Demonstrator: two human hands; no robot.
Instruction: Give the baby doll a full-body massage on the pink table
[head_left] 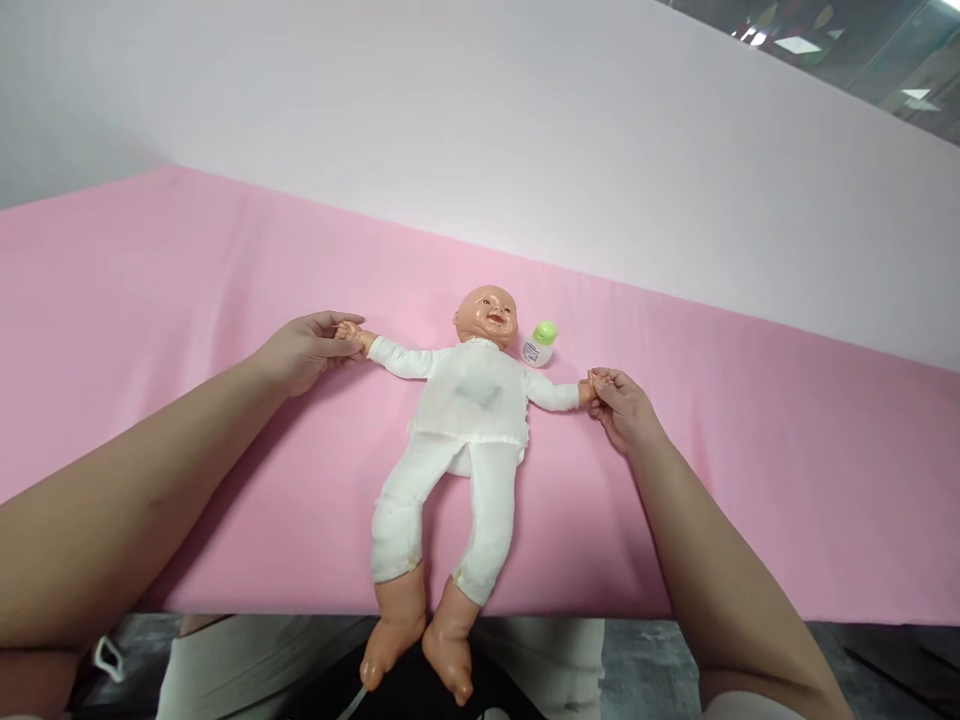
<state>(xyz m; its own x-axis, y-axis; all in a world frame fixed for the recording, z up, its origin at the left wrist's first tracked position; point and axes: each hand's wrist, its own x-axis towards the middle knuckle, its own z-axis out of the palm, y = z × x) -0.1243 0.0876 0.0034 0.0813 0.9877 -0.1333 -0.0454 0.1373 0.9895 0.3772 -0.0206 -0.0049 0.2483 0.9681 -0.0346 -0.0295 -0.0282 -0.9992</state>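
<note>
A baby doll (480, 390) with a white cloth body lies on its back on the pink-covered table (262, 520). Its head points to the far side, and its feet hang over the near edge. My left hand (309, 350) is closed round the doll's hand on the left, thumb and fingers on either side. On the right, my right hand (621, 408) pinches the doll's other hand. Both doll arms are stretched out sideways. A small white bottle with a green cap (538, 345) is beside the doll's head, apart from both hands.
A pale wall (480, 130) rises behind the table's far edge. At the top right is a dark glass strip (847, 60) with light reflections. My legs (247, 665) are below the near edge, under the doll's feet.
</note>
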